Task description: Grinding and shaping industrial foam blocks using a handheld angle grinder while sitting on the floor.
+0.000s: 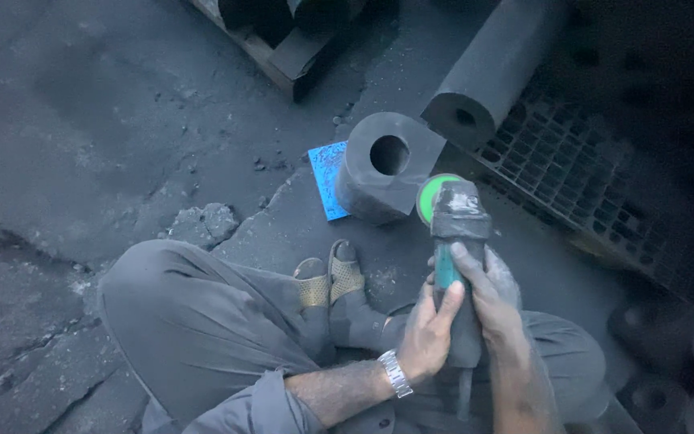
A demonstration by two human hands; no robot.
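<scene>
A green and grey grinder tool point(453, 241) sits in the middle right, held up over the floor. Both hands are wrapped around its handle. The left hand point(430, 331) grips it from the left side, and the right hand point(493, 296) grips it from the right. The tool's green disc point(430, 195) touches a dark round block with a hole point(381, 166), just to the far left. A blue sheet point(325, 178) lies under that block. Another long dark block point(487, 72) lies farther away. A foot in a sandal point(345, 279) rests on the dusty floor point(82, 120).
</scene>
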